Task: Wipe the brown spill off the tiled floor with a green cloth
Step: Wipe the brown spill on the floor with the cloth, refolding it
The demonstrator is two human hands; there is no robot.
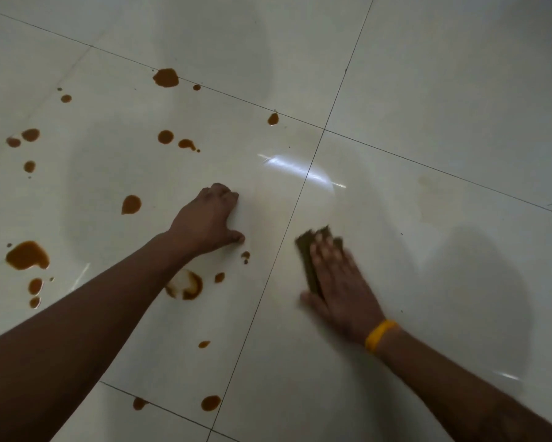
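Observation:
A brown spill lies scattered as several blots over the glossy white tiled floor [427,90], mostly on the left tile; the biggest blot [27,255] is at the far left, and a half-smeared one [188,285] lies beside my left forearm. My left hand [209,218] rests on the floor with its fingers curled under, holding nothing. My right hand [340,282], blurred and wearing a yellow wristband [381,334], presses flat on a dark green cloth [311,250] just right of a grout line. Most of the cloth is hidden under the palm.
Dark grout lines [284,234] cross the floor and meet above the hands. A bright glare patch [300,169] sits beyond my hands. Faint yellowish traces [434,193] show on the right tile. Small blots [211,402] lie close to my left arm.

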